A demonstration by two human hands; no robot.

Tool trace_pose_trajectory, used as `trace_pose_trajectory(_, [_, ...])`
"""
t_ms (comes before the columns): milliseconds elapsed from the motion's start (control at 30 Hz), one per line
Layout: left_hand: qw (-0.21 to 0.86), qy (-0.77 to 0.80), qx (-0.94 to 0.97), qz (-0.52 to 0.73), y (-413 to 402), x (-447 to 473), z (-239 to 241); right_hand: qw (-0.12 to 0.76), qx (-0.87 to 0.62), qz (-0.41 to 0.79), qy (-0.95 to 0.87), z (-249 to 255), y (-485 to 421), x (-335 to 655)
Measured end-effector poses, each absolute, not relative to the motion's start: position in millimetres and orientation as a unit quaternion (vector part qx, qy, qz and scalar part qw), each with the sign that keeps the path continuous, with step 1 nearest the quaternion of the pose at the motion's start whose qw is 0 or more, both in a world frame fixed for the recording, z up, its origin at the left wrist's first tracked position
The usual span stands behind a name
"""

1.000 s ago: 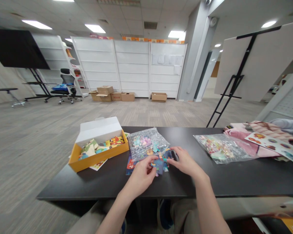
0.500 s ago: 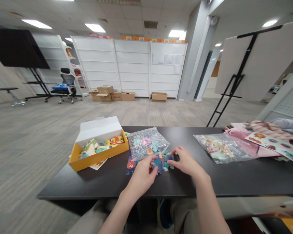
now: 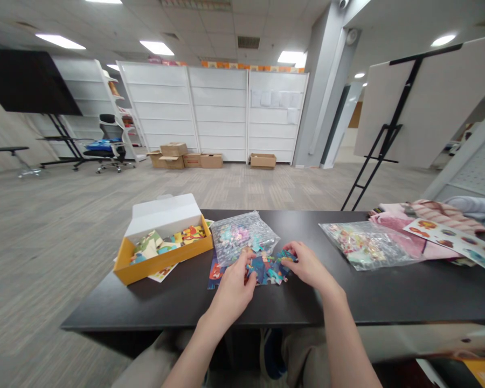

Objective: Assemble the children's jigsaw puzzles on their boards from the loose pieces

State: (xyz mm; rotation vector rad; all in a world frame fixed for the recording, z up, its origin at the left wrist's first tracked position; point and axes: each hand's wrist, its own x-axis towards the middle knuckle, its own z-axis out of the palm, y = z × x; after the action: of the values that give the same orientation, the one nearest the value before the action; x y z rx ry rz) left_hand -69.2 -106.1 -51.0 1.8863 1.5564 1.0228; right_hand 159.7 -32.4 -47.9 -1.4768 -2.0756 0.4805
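Note:
Blue and multicoloured jigsaw puzzle pieces [image 3: 261, 269] lie in a cluster on the black table, between my hands. My left hand [image 3: 235, 280] is curled over the left side of the cluster, with thumb and fingers around the edge of a piece; part of that piece is hidden. My right hand [image 3: 307, 263] pinches a dark blue puzzle piece [image 3: 286, 256] at the right side of the cluster. Behind my left hand, a clear bubble-wrap bag [image 3: 242, 233] with colourful pieces lies partly over a printed picture sheet [image 3: 215, 272].
A yellow box [image 3: 167, 260] with its white lid up holds more puzzle pieces at left. On the right lie another clear bag [image 3: 364, 245] of pieces, a sticker sheet [image 3: 455, 242] and pink cloth [image 3: 400, 229]. The table [image 3: 153, 307] has its front edge near my legs.
My right fingers have closed in on the dark blue piece, which has shifted slightly. My left hand has moved a little left and up, and more of the cluster shows.

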Motion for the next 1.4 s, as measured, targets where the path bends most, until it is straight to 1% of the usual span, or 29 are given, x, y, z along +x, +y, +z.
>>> trace_pose_trajectory(300, [0.213, 0.580, 0.681, 0.393, -106.5, -71.6, -44.4, 0.343, -0.532, 0.256, -0.731, -39.7, -32.9, 173.2])
trace_pose_trajectory(533, [0.197, 0.568, 0.692, 0.399, -106.0, -68.9, -43.6, 0.406, -0.472, 0.401, -0.672, -34.2, -35.4, 167.9])
trace_pose_trajectory(633, [0.197, 0.560, 0.693, 0.409, -104.1, -68.3, -46.9, 0.424, -0.458, 0.436, -0.648, -32.3, -36.2, 164.8])
trace_pose_trajectory(833, [0.202, 0.555, 0.694, 0.412, -104.1, -67.6, -49.8, 0.439, -0.481, 0.429, -0.626, -33.7, -33.1, 165.5])
trace_pose_trajectory(967, [0.209, 0.560, 0.683, 0.419, -105.5, -66.5, -48.7, 0.479, -0.494, 0.335, -0.643, -29.6, -33.3, 169.0])
trace_pose_trajectory(1000, [0.214, 0.560, 0.679, 0.423, -105.7, -65.8, -48.3, 0.484, -0.490, 0.328, -0.646, -27.7, -34.8, 168.7])
trace_pose_trajectory(1067, [0.232, 0.556, 0.669, 0.435, -105.8, -63.7, -47.5, 0.468, -0.468, 0.363, -0.656, -24.0, -39.2, 164.6])
trace_pose_trajectory(1133, [0.265, 0.544, 0.657, 0.449, -105.7, -60.7, -46.9, 0.419, -0.432, 0.429, -0.673, -21.8, -44.2, 155.7])
trace_pose_trajectory(1200, [0.299, 0.528, 0.647, 0.461, -105.1, -58.0, -47.1, 0.378, -0.405, 0.469, -0.688, -21.6, -47.9, 144.2])
trace_pose_trajectory(1300, [0.332, 0.514, 0.635, 0.472, -103.7, -57.2, -48.4, 0.363, -0.401, 0.458, -0.705, -23.3, -49.1, 133.3])
trace_pose_trajectory(1400, [0.343, 0.517, 0.623, 0.477, -103.1, -61.0, -48.6, 0.348, -0.441, 0.384, -0.733, -25.2, -47.2, 140.1])
